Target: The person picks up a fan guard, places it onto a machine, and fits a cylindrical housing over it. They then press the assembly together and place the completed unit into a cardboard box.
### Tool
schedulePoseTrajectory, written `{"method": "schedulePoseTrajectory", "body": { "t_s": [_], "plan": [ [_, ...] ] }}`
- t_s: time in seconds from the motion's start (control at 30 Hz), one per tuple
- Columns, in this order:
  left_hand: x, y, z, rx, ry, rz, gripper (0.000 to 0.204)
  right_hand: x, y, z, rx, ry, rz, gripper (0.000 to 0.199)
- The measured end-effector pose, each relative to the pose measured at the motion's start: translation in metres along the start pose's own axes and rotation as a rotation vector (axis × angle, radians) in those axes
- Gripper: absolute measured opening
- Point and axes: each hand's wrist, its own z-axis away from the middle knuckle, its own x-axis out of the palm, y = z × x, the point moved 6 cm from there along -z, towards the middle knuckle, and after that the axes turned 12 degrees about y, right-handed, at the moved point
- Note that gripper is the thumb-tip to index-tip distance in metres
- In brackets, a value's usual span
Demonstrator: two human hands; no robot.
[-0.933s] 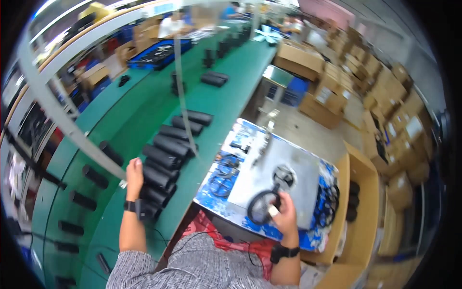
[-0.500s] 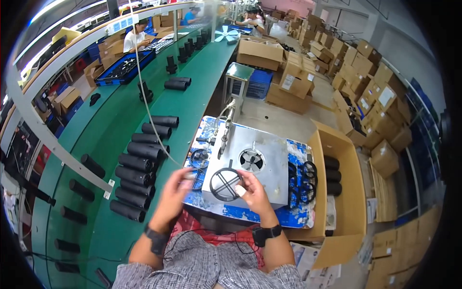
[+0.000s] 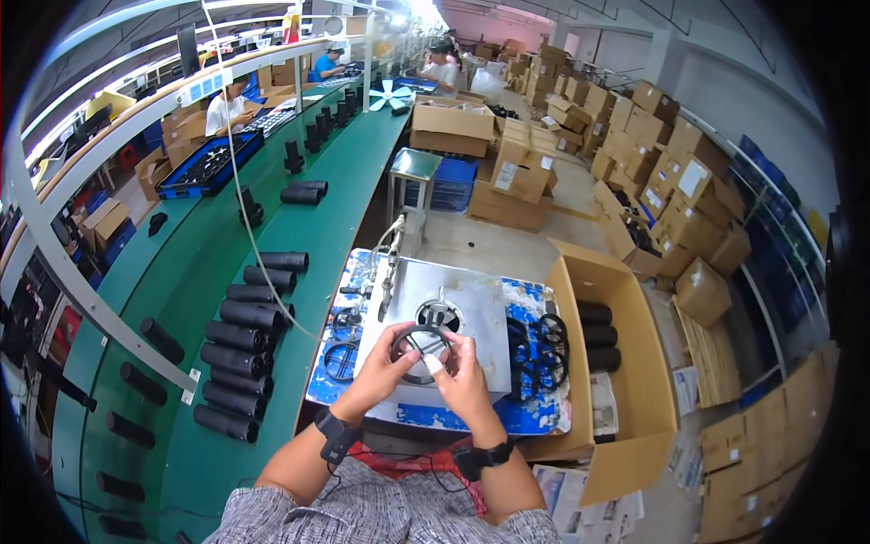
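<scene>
A black plastic ring with crossed spokes [image 3: 422, 328] is held up between both hands, over the near part of a silver metal box fixture [image 3: 484, 319]. My left hand [image 3: 383, 370] is closed on the ring's left side, its thumb on the near rim. My right hand [image 3: 462, 374] grips the right side, with a white wrap on one digit. Just beyond the ring, the fixture's round opening [image 3: 440, 313] is partly covered by it. More black spoked rings [image 3: 549, 355] lie to the right of the box, and another ring [image 3: 341, 361] lies to its left.
Black tubes [image 3: 237, 358] lie in a row on the green bench [image 3: 299, 227] at left. An open carton [image 3: 648, 385] with black tubes stands at right. A metal lever assembly [image 3: 390, 272] rises at the box's far left corner. Co-workers sit farther along the bench.
My left hand has come in from the left and taken hold of the ring beside my right hand. The view has shifted, so the scene sits lower and farther left.
</scene>
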Motion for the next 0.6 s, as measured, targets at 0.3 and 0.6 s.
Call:
{"method": "schedulePoseTrajectory", "body": {
  "t_s": [0.3, 0.6],
  "plan": [
    [0.022, -0.019, -0.035, 0.464, 0.373, -0.463, 0.045, -0.003, 0.008, -0.05, -0.112, 0.216, 0.526, 0.057],
    [0.032, -0.025, -0.101, 0.218, 0.366, -0.813, 0.04, 0.006, 0.044, -0.104, 0.005, 0.162, 0.758, 0.055]
  ]
}}
